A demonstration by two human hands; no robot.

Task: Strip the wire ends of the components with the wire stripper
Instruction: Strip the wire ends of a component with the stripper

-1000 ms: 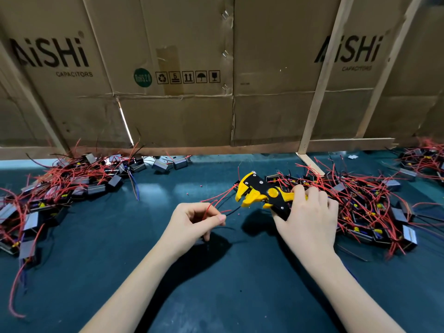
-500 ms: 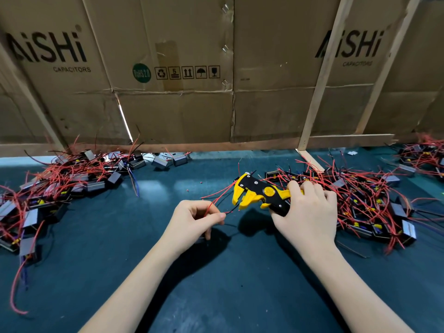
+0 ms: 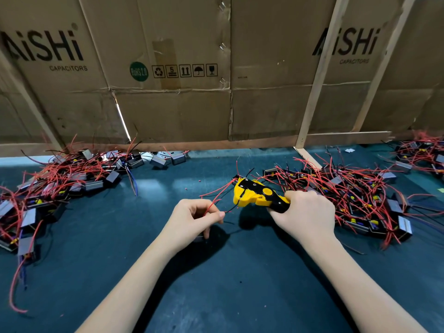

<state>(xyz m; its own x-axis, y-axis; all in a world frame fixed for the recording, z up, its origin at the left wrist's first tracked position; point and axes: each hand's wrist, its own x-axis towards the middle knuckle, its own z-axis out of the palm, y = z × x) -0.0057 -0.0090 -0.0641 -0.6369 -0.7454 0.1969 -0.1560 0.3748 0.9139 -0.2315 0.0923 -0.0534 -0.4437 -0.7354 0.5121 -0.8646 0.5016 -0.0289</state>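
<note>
A: While the dark surface [image 3: 216,284] carries heaps of wired components [image 3: 360,200], which one is in work?

B: The one under the left hand [image 3: 192,218], which pinches its thin wire [image 3: 230,208]. The right hand [image 3: 306,212] squeezes the wire stripper [image 3: 254,194].

A: Advice?

B: Keep the wire straight and taut; pull gently.

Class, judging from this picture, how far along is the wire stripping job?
Done: cannot tell; stripped ends are too small to see in either pile. In hand: the left hand pinches a wire running into the stripper, gripped by the right hand. Left: probably much of the right pile.
</note>
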